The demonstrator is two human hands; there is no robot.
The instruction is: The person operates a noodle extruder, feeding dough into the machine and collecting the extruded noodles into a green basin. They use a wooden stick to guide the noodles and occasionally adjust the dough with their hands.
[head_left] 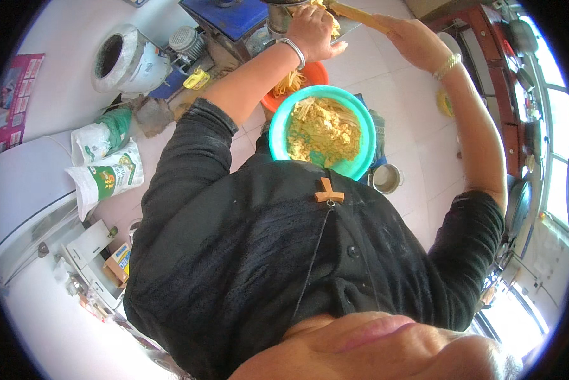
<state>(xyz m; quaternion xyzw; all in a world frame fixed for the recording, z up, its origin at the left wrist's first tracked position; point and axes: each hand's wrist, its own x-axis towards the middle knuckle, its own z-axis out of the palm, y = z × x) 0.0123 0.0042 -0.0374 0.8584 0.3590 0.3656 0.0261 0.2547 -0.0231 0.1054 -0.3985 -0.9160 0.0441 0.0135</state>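
So the left hand (313,33) is up at the top edge of the view, palm down, with the fingers bent over a lump of yellow dough (334,29) at the mouth of a metal machine (278,24). The thumb sticks out to the side. I honestly can't tell if those fingers are gripping the dough or just lying on it. The right hand (421,45) is easier: it's wrapped around one end of a wooden stick (360,17), and the other end of the stick reaches over to the dough right beside the left hand. There's a silver bangle (295,50) on the left wrist and a pale yellowish bracelet (447,66) on the right one.

Below the hands, close to the person's chest, there's a teal basin (279,139) with a good load of crumbly yellow dough in it (the green bottom peeks through in spots). Just past it is an orange-red bowl (316,75) holding some yellow noodles (289,84), partly hidden behind the basin and the left forearm. A small metal pot (386,179) sits on the tiled floor (417,114) to the right of the basin. Over on the left are a gray motor (186,39), a big white drum (135,63) with a round dark opening, and a white and green bag (110,174).
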